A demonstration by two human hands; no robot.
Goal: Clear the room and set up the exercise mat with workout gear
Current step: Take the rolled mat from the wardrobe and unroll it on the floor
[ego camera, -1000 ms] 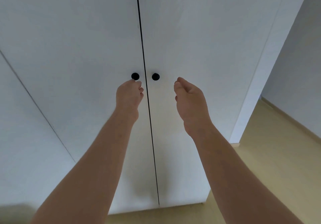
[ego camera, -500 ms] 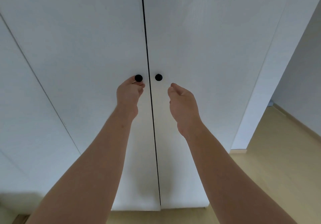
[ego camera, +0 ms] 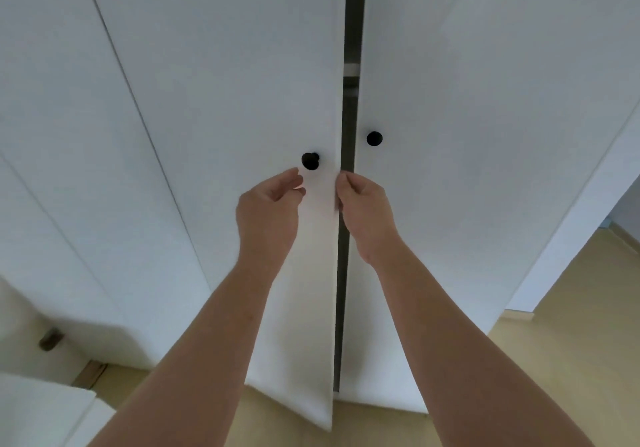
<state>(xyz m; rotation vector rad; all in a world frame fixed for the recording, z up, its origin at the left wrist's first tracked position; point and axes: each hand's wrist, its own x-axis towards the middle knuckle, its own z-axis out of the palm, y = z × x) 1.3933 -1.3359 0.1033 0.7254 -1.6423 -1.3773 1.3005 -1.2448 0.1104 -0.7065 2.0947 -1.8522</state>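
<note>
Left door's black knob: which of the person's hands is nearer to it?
Left. The left hand sits just below the knob, nearly touching it; the right hand is farther right, at the edge of the left door.

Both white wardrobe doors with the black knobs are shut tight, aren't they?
No: the head view shows the left door ajar, with a dark gap between it and the right door. The rest is right.
</note>
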